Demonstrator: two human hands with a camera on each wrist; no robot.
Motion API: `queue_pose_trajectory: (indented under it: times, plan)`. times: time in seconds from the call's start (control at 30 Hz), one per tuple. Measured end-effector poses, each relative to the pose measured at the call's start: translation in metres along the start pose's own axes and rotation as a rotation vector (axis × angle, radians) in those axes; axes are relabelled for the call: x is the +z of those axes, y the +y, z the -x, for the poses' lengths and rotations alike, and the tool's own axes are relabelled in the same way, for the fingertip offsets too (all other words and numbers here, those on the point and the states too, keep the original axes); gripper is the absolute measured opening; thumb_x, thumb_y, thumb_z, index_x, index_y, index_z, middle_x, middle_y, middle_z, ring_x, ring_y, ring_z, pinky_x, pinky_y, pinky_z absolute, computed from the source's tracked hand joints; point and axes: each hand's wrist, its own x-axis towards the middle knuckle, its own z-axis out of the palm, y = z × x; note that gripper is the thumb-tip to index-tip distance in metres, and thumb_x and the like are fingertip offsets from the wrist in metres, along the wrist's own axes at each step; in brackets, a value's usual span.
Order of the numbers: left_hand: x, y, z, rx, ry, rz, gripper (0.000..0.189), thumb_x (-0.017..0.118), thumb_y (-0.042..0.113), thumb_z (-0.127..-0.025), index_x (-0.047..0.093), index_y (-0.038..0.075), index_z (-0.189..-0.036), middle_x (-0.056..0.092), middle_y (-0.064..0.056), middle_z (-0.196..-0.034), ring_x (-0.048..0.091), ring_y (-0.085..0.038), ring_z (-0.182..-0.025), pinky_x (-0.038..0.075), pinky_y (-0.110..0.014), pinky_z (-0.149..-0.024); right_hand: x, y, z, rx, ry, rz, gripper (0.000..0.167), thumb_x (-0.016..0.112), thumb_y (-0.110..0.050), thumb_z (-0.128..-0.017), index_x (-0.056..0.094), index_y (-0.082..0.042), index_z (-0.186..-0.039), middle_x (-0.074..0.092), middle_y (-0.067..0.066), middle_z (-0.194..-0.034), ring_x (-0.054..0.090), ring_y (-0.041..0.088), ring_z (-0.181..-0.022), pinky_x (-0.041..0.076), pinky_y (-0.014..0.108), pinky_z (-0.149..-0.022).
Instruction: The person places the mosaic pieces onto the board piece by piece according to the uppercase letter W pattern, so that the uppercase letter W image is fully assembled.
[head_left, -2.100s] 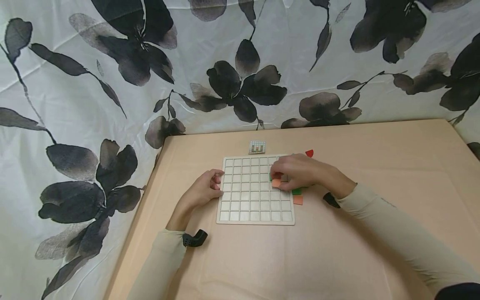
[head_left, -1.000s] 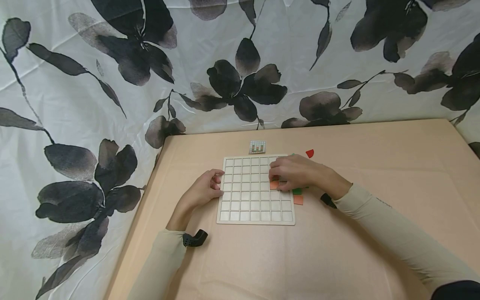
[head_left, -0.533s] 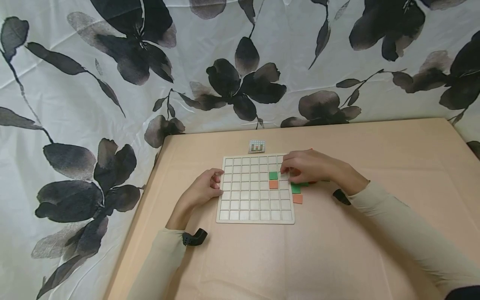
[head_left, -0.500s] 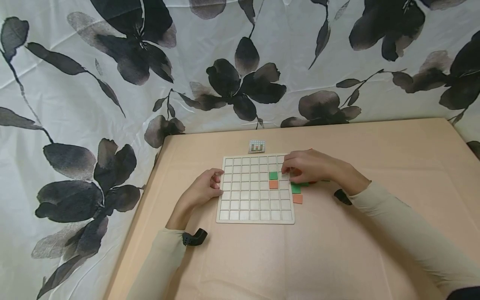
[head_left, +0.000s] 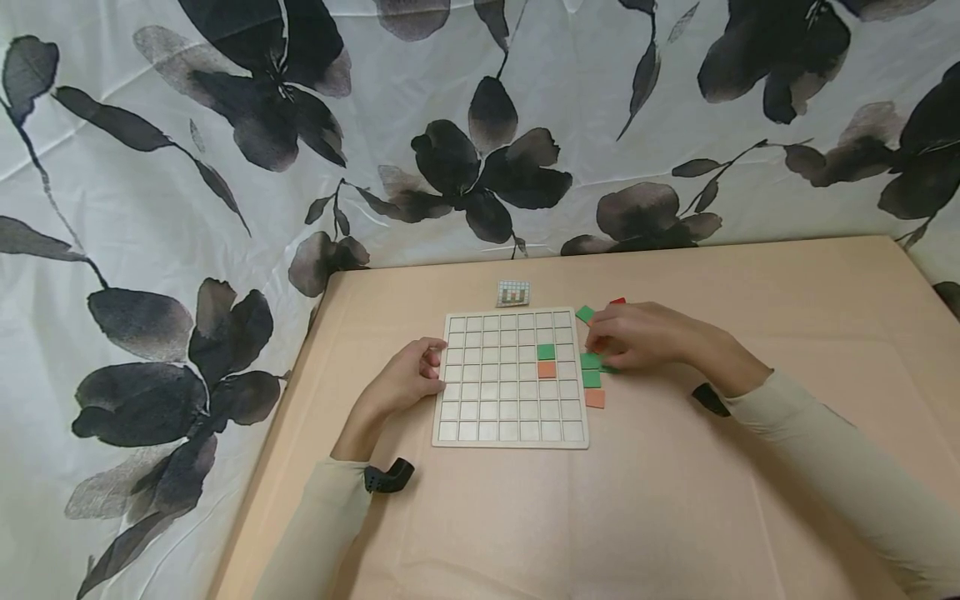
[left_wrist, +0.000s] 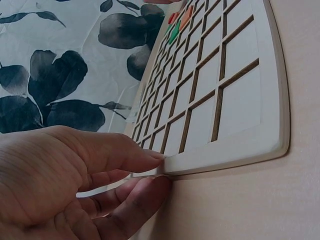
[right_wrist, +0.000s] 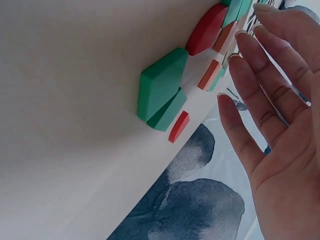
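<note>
A pale wooden grid board (head_left: 510,444) lies on the table. In two adjoining cells toward its right side sit a green square tile (head_left: 546,352) and, just nearer, an orange one (head_left: 547,369). My left hand (head_left: 403,375) pinches the board's left edge, its thumb (left_wrist: 147,155) on the rim and a fingertip against the side. Over the loose pieces to the right of the board hovers my right hand (head_left: 648,335). Its fingers (right_wrist: 265,97) are loosely extended with nothing held. Below them the right wrist view shows a green piece (right_wrist: 162,82) and a red rounded piece (right_wrist: 206,30).
Beyond the board lies a small card (head_left: 513,293) printed with a coloured grid pattern. Along the board's right edge are more loose pieces, including a green tile (head_left: 592,379) and an orange tile (head_left: 595,399). A floral cloth (head_left: 420,83) hangs behind the table (head_left: 675,517).
My right hand has let go of the orange tile in its cell beside the green one and moved right, off the board to the loose pieces. My left hand stays at the board's edge.
</note>
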Motion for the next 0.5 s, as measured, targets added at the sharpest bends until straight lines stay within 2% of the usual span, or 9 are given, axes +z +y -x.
queue_pose_trajectory:
  times: [0.2,0.5]
  plan:
    - [0.001,0.0,-0.001,0.0,-0.002,0.006,0.066,0.074,-0.01,-0.084,0.047,0.001,-0.143,0.049,-0.012,-0.107,0.052,-0.019,-0.087,0.046,-0.024,-0.069,-0.001,0.001,0.007,0.034,-0.026,-0.007,0.024,0.077,-0.019,-0.084,0.075,-0.02,-0.108,0.065,-0.012,-0.1,0.054,0.011,-0.093,0.049,0.033,-0.078]
    - [0.0,0.001,-0.001,-0.013,0.003,0.015,0.066,0.074,-0.011,-0.084,0.047,0.002,-0.143,0.049,-0.011,-0.107,0.052,-0.019,-0.087,0.046,-0.024,-0.068,0.002,0.002,0.012,0.034,-0.037,0.001,0.022,0.083,-0.023,-0.083,0.073,-0.02,-0.103,0.064,-0.012,-0.094,0.051,0.012,-0.091,0.048,0.034,-0.078]
